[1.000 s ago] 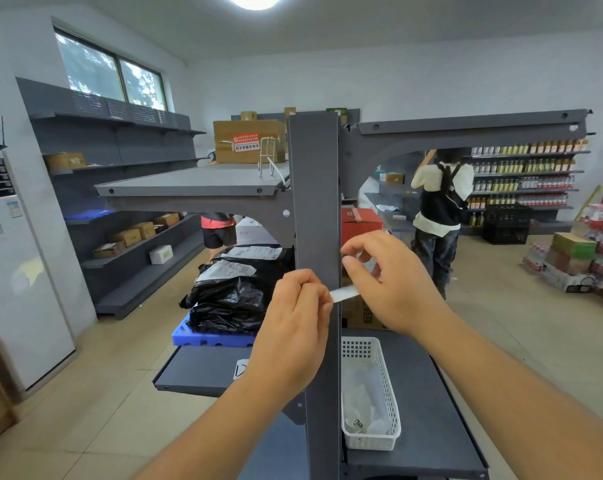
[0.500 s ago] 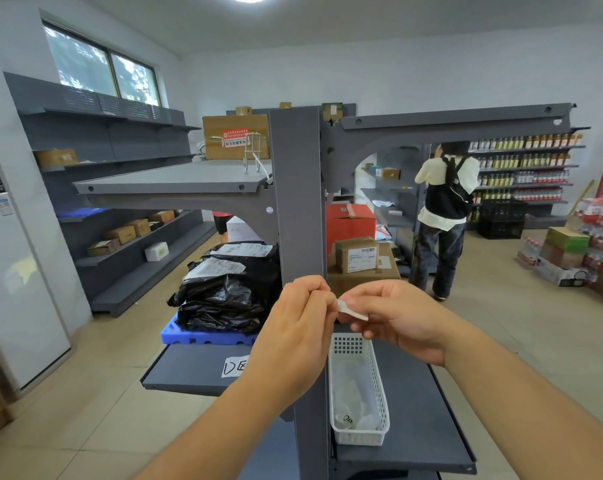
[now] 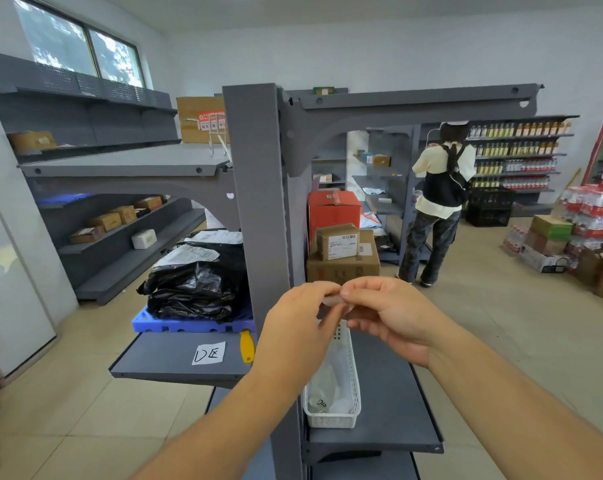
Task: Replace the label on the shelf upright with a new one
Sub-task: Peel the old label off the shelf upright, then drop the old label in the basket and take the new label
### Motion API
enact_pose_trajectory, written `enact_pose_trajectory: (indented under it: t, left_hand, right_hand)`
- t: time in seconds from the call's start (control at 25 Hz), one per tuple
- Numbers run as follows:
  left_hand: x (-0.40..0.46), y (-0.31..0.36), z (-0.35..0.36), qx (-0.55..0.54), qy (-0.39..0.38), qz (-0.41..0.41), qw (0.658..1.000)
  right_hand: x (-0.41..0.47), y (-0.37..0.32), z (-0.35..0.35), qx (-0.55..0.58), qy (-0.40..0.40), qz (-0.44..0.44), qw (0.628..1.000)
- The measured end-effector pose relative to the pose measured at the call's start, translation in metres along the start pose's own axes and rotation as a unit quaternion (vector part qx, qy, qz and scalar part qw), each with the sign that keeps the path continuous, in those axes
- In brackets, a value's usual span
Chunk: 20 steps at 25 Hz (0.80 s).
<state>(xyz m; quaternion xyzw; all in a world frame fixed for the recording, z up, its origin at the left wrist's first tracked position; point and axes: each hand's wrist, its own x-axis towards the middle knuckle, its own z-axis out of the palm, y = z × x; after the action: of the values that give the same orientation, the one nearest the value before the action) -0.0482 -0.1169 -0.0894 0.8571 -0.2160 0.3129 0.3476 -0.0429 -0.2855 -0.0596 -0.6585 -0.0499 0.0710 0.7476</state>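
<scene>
Grey metal shelving fills a pale-walled shop with a tiled floor, and from my head camera the shelf upright [image 3: 255, 188] rises straight ahead of me, dark grey and square. Both my hands are drawn together just in front of it, a little to its right: my left hand [image 3: 294, 336] and my right hand [image 3: 393, 315] meet at the fingertips and pinch a small pale label [image 3: 333, 301] between them, so both are closed on it; I cannot tell whether it carries any writing. Below my hands, on the grey shelf board [image 3: 397, 403] right of the upright, stands a white perforated basket [image 3: 348, 382]; it holds crumpled clear or whitish sheets, and one scrap near its front end shows dark marks. On the left shelf board [image 3: 154, 358] lies a white slip of paper [image 3: 209, 353] with handwritten characters, and beside it, against the upright, a yellow tool [image 3: 247, 345]. Behind those sits a blue crate [image 3: 175, 323] heaped with black plastic bags [image 3: 196, 282] with white printed slips on top. Right of the upright, cardboard boxes [image 3: 343, 252] are stacked in front of a red box [image 3: 333, 209]. Farther back a person [image 3: 440, 199] stands facing shelves of bottles [image 3: 518, 147].
</scene>
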Motion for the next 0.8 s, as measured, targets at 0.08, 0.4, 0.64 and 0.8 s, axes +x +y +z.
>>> enact_pose_trajectory:
  t: [0.08, 0.4, 0.64, 0.8]
  left_hand:
    - [0.0, 0.006, 0.008, -0.051, 0.0, -0.059, 0.997]
    - [-0.013, 0.006, 0.037, -0.098, 0.013, -0.08, 0.992]
    - [-0.044, -0.018, 0.032, -0.018, -0.045, 0.015, 0.999]
    - [-0.085, -0.062, 0.01, -0.001, -0.076, 0.025, 0.997]
  right_hand:
    - [0.001, 0.003, -0.012, -0.025, 0.023, -0.014, 0.999]
    - [0.004, 0.028, -0.044, -0.114, 0.014, -0.044, 0.992]
    - [0.034, 0.07, -0.05, -0.209, 0.1, -0.017, 0.973]
    - [0.061, 0.108, -0.042, -0.373, 0.156, 0.001, 0.914]
